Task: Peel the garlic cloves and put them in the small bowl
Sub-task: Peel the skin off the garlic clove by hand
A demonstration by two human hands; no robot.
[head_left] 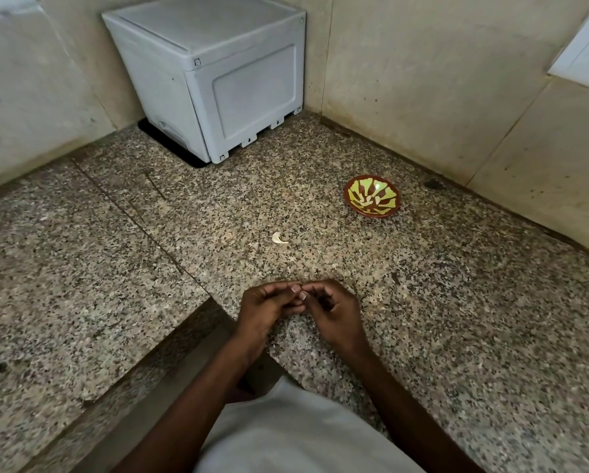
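The small bowl (372,196) sits on the speckled granite counter (456,302), close to the tiled wall (422,80) on its far side. It is shallow and round, with a reddish-brown rim and a yellow-green pattern of leaf-like wedges fanning out from the centre. Two or three pale pieces lie near the middle of the bowl; they look like peeled cloves, though they are too small to tell for sure.

Nearer the person than the bowl and off to its left, well apart from it, a single pale garlic piece (279,237) lies on the counter. It is off-white, curved and drawn to a thin point at one end; whether it is a clove or a bit of loose skin cannot be told.

Nearer still, well apart from the bowl, the left hand (267,307) and the right hand (334,310) meet over the counter with fingertips touching. The fingers of both are curled in and pinched together at one spot, but whatever lies between them is hidden, so what each hand grasps cannot be told.

Far beyond the bowl to its left, a grey plastic box (211,70) stands in the corner. A white wall socket (586,52) is mounted on the wall above and right of the bowl.
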